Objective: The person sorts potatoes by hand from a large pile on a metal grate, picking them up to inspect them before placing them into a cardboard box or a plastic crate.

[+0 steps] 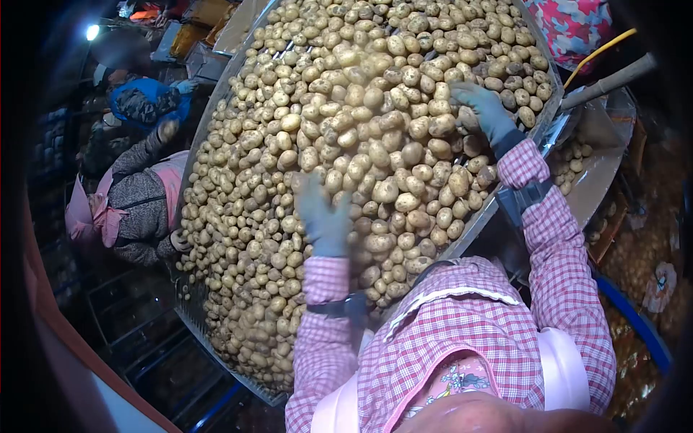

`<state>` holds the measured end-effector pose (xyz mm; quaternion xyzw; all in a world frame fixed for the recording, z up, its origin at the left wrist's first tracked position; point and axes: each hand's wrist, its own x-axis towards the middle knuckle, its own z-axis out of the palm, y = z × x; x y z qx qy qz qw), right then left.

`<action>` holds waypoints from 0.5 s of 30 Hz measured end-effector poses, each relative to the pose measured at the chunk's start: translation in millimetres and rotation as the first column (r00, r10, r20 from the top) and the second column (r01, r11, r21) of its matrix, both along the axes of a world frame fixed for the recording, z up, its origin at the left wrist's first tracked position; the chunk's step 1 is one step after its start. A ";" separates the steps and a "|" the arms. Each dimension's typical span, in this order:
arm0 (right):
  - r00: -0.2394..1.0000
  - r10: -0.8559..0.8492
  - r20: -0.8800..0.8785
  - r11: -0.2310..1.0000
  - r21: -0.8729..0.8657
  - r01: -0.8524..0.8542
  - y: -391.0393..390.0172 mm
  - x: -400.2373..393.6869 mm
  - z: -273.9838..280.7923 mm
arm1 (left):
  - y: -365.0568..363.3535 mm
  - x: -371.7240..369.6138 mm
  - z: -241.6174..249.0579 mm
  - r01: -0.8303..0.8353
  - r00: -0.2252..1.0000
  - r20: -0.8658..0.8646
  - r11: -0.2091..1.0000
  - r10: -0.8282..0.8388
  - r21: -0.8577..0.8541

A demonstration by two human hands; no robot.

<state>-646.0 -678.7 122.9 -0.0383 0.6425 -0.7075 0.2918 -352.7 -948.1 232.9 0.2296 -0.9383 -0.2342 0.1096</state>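
Both my hands wear grey-green gloves and are over a thick layer of potatoes (375,151), some with dark soil marks. My left hand (323,216) lies on the potatoes near the middle, slightly blurred, fingers spread and nothing gripped. Farther out, near the right side, my right hand (485,112) rests among the potatoes with its fingers stretched to the left and apart. Potatoes touch its fingertips, and part of the palm side is hidden. The potatoes fill a wide sorting table (498,206) with raised metal edges.
A co-worker (137,202) in grey and pink stands at the table's left edge, a hand at the potatoes. Another person (144,101) in blue is behind. On the right are a pole (610,81), a yellow cable (600,49) and a container holding potatoes (574,162).
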 end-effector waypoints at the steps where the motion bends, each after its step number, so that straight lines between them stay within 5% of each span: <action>1: 0.983 0.026 0.179 0.996 -0.083 -0.011 12.4 11.5 16.9 | -19.6 19.1 -3.4 -0.112 0.990 0.086 0.994 0.112 -0.001; 2: 0.937 0.061 0.345 0.986 -0.168 -0.002 22.6 22.2 29.0 | -36.3 38.5 -23.9 -0.143 0.968 0.223 0.983 0.114 0.117; 4: 0.878 0.063 0.474 0.919 -0.371 0.133 34.7 43.2 18.9 | -16.5 45.5 -51.7 -0.231 0.914 0.356 0.971 0.194 0.065; 8: 0.921 0.080 0.381 0.902 -0.421 0.096 44.2 64.8 25.4 | 11.1 -1.5 -60.7 -0.353 0.911 0.216 0.935 0.352 -0.038; 10: 0.932 0.096 0.349 0.930 -0.366 0.042 49.6 59.1 26.8 | 7.3 -28.4 -68.6 -0.280 0.954 0.126 0.958 0.271 0.060; 13: 0.994 0.078 0.083 0.981 -0.181 -0.062 53.8 41.8 9.1 | 9.9 -80.7 -71.3 -0.188 0.982 0.039 0.972 0.184 0.142; 15: 0.982 0.047 0.184 0.963 -0.270 0.005 37.8 35.6 10.7 | 22.2 -116.5 -43.4 -0.138 0.990 0.058 0.979 0.131 0.150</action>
